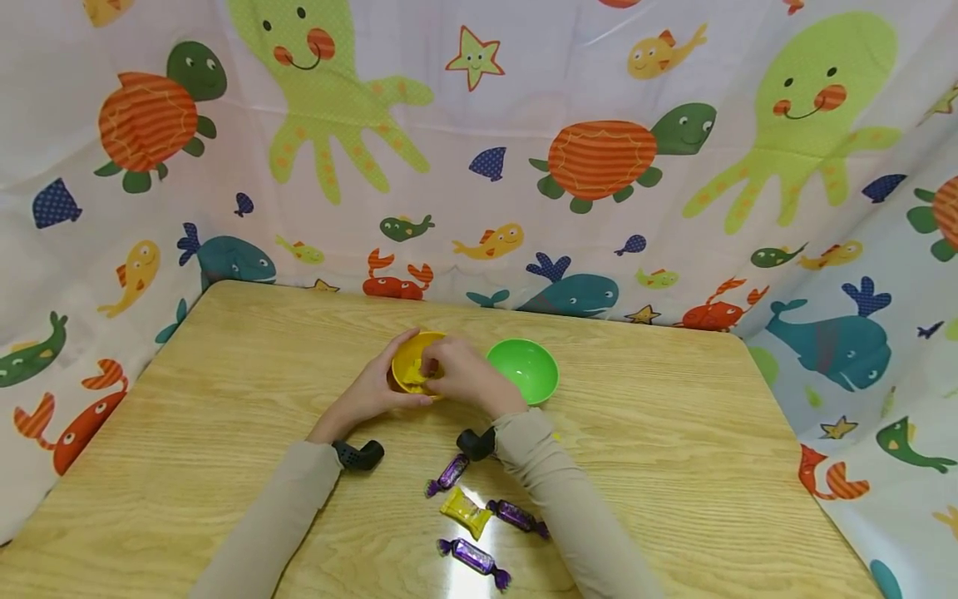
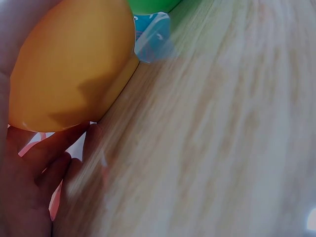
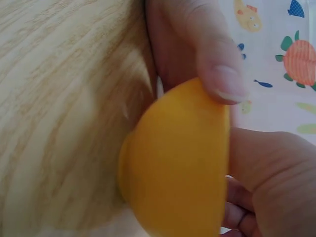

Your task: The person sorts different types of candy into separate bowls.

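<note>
My left hand [image 1: 374, 384] grips a yellow bowl [image 1: 400, 353] on the table, thumb on the near rim and fingers round its outer side. In the right wrist view that thumb presses the rim of the tilted-looking bowl [image 3: 177, 163]. My right hand [image 1: 467, 373] reaches over the rim with bent fingers down inside, right at some yellow wrapped candies [image 1: 414, 376]. I cannot tell whether the fingertips pinch one. A green bowl [image 1: 535, 366] stands just right of the right hand. In the left wrist view a blue wrapped piece [image 2: 153, 37] lies between the bowls.
Nearer the front lie purple wrapped candies [image 1: 473, 556] and a yellow wrapped candy [image 1: 466, 512], close to the right forearm. A bit of yellow [image 1: 556, 436] peeks out beside the right sleeve. A curtain printed with sea animals [image 1: 449, 150] hangs behind the table [image 1: 674, 466].
</note>
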### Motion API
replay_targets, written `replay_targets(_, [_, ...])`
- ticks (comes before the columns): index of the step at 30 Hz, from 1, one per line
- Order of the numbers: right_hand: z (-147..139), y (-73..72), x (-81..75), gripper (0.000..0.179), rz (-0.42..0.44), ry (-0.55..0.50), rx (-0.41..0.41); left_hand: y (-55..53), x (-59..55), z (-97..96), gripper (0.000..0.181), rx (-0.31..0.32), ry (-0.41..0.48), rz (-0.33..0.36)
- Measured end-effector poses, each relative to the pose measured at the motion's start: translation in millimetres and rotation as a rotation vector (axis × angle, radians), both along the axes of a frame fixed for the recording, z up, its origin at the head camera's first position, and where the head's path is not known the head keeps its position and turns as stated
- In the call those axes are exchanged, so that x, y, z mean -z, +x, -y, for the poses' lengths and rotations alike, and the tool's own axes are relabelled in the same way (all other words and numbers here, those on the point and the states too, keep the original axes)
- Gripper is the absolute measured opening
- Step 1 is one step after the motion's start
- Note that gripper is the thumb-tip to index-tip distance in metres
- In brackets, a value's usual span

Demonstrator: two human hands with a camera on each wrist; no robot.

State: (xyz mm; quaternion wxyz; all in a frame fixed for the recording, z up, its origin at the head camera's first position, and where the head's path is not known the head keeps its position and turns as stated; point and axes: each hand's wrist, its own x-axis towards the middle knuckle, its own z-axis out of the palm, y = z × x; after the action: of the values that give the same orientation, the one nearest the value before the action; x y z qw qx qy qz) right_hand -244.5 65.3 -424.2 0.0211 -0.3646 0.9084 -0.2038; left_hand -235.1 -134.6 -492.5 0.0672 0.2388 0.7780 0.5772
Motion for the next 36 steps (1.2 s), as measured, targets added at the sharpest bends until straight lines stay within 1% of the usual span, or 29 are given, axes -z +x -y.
replay_targets(5, [-6, 6.3, -11.4, 0.007, -0.032, -0.045, -0.021, 0.1, 0.7, -0.1, 0.106, 0.005, 0.0, 0.007])
replay_targets(11, [-17, 20.2, -30.3, 0.01, -0.061, -0.121, -0.057, -0.5, 1.3, 0.5, 0.108, 0.0, 0.002, 0.013])
replay_targets(14, [-27, 28.2, -36.1, 0.011, -0.102, -0.184, -0.062, -0.3, 1.4, 0.0, 0.108, -0.004, -0.003, 0.019])
replay_targets(19, [-49, 40.1, -41.8, 0.013, -0.199, -0.307, -0.071, -0.4, 0.9, -2.0, 0.107, -0.017, -0.013, 0.02])
replay_targets(21, [-60, 45.5, -44.8, 0.013, -0.206, -0.331, -0.055, -0.6, 0.4, -2.4, 0.107, -0.02, -0.018, 0.018])
replay_targets(23, [-72, 51.8, -47.7, 0.011, -0.176, -0.355, -0.029, -0.1, -0.6, -2.6, 0.108, -0.027, -0.027, 0.02])
replay_targets(26, [-94, 60.5, -49.5, 0.01, -0.082, -0.385, 0.039, 0.9, -3.2, -3.3, 0.108, -0.03, -0.04, 0.017])
replay_targets(28, [-109, 65.1, -48.1, 0.009, -0.025, -0.408, 0.08, 2.9, -7.3, -4.0, 0.108, -0.03, -0.047, 0.022])
replay_targets(30, [-124, 69.0, -44.6, 0.011, 0.011, -0.425, 0.131, 6.8, -15.5, -5.1, 0.106, -0.024, -0.053, 0.025])
replay_targets(32, [-138, 71.4, -38.6, 0.011, 0.023, -0.443, 0.171, 10.7, -23.9, -6.2, 0.106, -0.022, -0.056, 0.033])
replay_targets(35, [-156, 74.5, -27.4, 0.011, 0.04, -0.466, 0.202, 16.1, -34.8, -7.3, 0.104, -0.021, -0.058, 0.038])
replay_targets(36, [-161, 75.3, -23.3, 0.011, 0.045, -0.47, 0.206, 16.5, -35.4, -7.6, 0.104, -0.02, -0.059, 0.039])
